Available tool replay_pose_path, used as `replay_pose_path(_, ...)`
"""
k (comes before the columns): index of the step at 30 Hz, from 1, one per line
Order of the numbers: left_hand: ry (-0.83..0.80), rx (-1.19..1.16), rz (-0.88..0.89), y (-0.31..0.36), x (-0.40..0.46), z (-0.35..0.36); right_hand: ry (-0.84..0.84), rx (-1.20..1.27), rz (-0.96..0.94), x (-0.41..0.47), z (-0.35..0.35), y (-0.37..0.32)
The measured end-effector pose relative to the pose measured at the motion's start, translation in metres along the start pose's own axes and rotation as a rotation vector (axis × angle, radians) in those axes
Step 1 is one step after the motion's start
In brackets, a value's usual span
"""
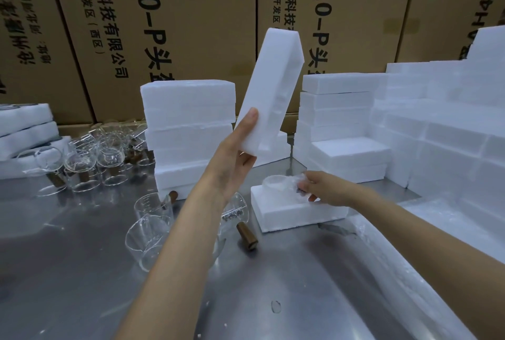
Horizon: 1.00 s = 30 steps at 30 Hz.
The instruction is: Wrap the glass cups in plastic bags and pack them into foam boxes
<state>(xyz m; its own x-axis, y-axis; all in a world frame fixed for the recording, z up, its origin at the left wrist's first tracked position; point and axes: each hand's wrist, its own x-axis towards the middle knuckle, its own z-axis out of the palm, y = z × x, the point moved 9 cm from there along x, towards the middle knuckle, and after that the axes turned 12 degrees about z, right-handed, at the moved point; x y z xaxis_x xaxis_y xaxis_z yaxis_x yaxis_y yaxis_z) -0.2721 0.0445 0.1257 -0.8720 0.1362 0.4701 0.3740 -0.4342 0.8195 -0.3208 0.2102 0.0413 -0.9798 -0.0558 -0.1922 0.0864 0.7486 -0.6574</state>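
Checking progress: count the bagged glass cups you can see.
1: the bagged glass cup in the foam box base, held by the right hand; stacked foam boxes may hide more.

Foam boxes and cups spread over a desk [82, 271] before a wall of cartons [191, 25].

An open foam base [295, 212] lies mid-desk with a bagged cup [284, 185] in it, the right hand [317, 186] on the cup. Above and left of it the left hand [235, 154] holds a foam lid [270, 93] tilted upright. A foam stack [188, 132] stands behind the left hand; another stack [338, 110] stands right of the lid, and a foam bank [442, 132] fills the far right. Near cups [153, 227] lie left of the base; a cup cluster [95, 159] sits farther left, with foam trays [24, 129] at the left edge.
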Motion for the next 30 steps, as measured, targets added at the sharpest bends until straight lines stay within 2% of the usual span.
replay_pose_path(3, -0.011, 0.021, 0.004, -0.001, 0.002, -0.001, 0.055, -0.086, 0.026, -0.002, -0.001, -0.001)
replay_pose_path(7, -0.036, 0.047, 0.009, -0.004, 0.003, -0.001, 0.119, -0.079, 0.040, -0.007, -0.004, -0.004)
replay_pose_path(10, -0.067, 0.165, 0.017, -0.005, 0.004, 0.000, 0.154, -0.221, 0.043, -0.013, -0.006, -0.008)
replay_pose_path(12, -0.063, 0.283, 0.050, -0.005, 0.005, -0.001, 0.244, -0.352, 0.019, -0.017, -0.016, -0.012)
replay_pose_path(13, -0.058, 0.343, 0.080, -0.005, 0.005, -0.002, 0.309, -0.335, -0.007, -0.020, -0.025, -0.014)
replay_pose_path(15, -0.058, 0.446, 0.146, -0.003, 0.004, -0.001, 0.458, -0.041, -0.057, -0.030, -0.048, -0.014)
replay_pose_path(18, -0.066, 0.625, 0.176, -0.010, 0.003, -0.001, 0.595, 0.748, -0.059, -0.045, -0.076, 0.016)
replay_pose_path(20, -0.076, 0.822, 0.150, -0.019, 0.004, -0.005, 0.628, 1.006, -0.055, -0.054, -0.076, 0.033)
replay_pose_path(22, -0.085, 0.939, 0.132, -0.028, 0.002, -0.006, 0.657, 1.044, -0.082, -0.060, -0.071, 0.039)
replay_pose_path(24, -0.128, 1.000, 0.107, -0.040, 0.000, -0.006, 0.659, 0.981, -0.113, -0.059, -0.063, 0.036)
replay_pose_path(30, -0.182, 1.045, 0.046, -0.056, -0.004, -0.009, 0.698, 0.763, -0.077, -0.051, -0.045, 0.042)
